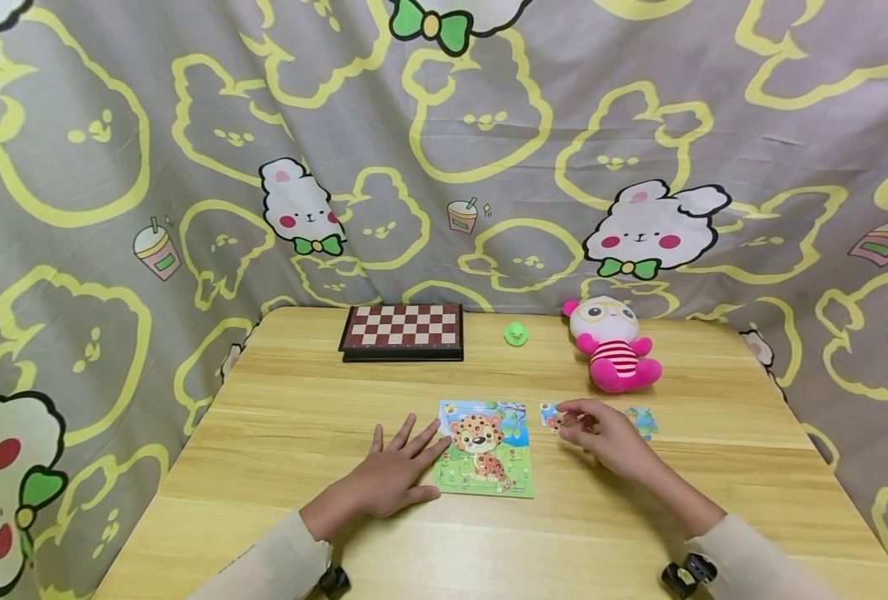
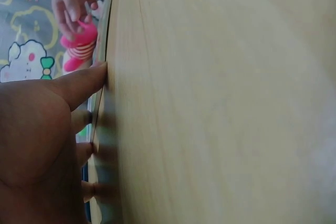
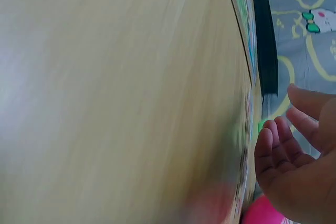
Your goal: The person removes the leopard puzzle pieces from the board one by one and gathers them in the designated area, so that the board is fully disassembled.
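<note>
A leopard jigsaw puzzle (image 1: 486,450) lies flat on the wooden table. My left hand (image 1: 394,479) rests at its left edge, fingers spread, with fingertips touching the border; the left wrist view shows this hand (image 2: 39,129) palm side, low at the tabletop. To the puzzle's right, my right hand (image 1: 601,433) hovers over loose puzzle pieces (image 1: 550,414), partly hiding them. In the right wrist view the right hand (image 3: 299,166) has loosely bent fingers, and nothing shows between them and the thumb. Other loose pieces (image 1: 643,422) lie beyond the right hand.
At the back stand a folded checkered board case (image 1: 402,327), a small green duck toy (image 1: 515,333) and a pink and white plush doll (image 1: 614,350). A patterned curtain (image 1: 368,108) hangs behind the table (image 1: 286,400).
</note>
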{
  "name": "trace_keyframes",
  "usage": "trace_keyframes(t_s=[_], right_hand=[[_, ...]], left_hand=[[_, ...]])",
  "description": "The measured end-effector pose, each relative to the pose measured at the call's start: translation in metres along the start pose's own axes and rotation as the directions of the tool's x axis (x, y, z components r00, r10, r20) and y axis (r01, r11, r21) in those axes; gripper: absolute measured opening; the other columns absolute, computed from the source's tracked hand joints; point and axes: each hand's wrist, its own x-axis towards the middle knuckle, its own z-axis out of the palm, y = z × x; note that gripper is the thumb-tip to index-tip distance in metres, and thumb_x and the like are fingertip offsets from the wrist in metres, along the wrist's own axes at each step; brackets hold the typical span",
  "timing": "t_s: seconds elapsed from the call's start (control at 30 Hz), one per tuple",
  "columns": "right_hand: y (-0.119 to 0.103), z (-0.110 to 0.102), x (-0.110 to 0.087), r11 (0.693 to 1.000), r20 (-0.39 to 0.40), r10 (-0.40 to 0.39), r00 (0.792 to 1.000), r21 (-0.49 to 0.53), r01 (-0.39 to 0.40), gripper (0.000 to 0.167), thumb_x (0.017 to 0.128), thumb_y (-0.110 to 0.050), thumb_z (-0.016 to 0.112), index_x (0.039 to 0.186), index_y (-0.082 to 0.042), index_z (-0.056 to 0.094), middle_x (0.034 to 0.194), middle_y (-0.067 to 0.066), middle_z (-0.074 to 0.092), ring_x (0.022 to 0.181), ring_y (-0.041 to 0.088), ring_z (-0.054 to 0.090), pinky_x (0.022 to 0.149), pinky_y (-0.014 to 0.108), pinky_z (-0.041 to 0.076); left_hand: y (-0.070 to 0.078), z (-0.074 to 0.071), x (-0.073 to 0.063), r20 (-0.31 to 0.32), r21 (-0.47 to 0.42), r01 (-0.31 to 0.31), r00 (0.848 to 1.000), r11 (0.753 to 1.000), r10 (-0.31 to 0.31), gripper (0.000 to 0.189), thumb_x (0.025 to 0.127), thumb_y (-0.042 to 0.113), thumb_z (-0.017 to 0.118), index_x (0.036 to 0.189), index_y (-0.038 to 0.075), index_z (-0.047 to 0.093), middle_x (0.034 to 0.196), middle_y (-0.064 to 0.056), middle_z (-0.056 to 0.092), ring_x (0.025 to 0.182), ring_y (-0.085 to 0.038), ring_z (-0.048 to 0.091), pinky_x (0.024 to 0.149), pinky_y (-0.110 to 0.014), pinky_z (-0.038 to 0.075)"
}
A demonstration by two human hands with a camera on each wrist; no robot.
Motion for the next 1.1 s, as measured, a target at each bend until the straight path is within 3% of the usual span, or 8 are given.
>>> trace_keyframes(t_s=[0.2,0.53,1.1], right_hand=[[-0.012,0.020,0.008,1.000,0.025,-0.009,1.000,0.022,0.009,0.035,0.095,-0.012,0.075,0.129,-0.005,0.068,0.113,0.009,0.070,0.096,0.018,0.065,0.081,0.026,0.055],[-0.035,0.046,0.021,0.994,0.073,-0.049,0.996,0.097,0.042,0.038,0.094,-0.010,0.075,0.131,-0.002,0.067,0.116,0.014,0.069,0.095,0.019,0.064,0.076,0.027,0.055],[-0.061,0.087,0.040,0.990,0.160,-0.104,0.982,0.108,0.088,0.035,0.093,-0.009,0.076,0.126,-0.001,0.069,0.109,0.010,0.070,0.091,0.015,0.065,0.079,0.024,0.056]], left_hand=[[0.001,-0.001,-0.001,0.011,-0.001,0.001,1.000,1.000,-0.001,0.077,0.103,0.062,0.047,0.167,0.031,0.018,0.175,0.000,0.003,0.158,-0.042,-0.002,0.111,-0.083,0.007],[0.001,0.001,0.000,0.009,0.001,0.006,1.000,1.000,-0.006,0.077,0.103,0.063,0.046,0.167,0.031,0.018,0.175,0.001,0.003,0.158,-0.042,-0.002,0.111,-0.083,0.007],[-0.001,0.001,0.002,0.011,0.015,0.010,1.000,1.000,-0.010,0.077,0.102,0.064,0.045,0.167,0.032,0.018,0.175,0.001,0.003,0.158,-0.041,-0.001,0.112,-0.082,0.009]])
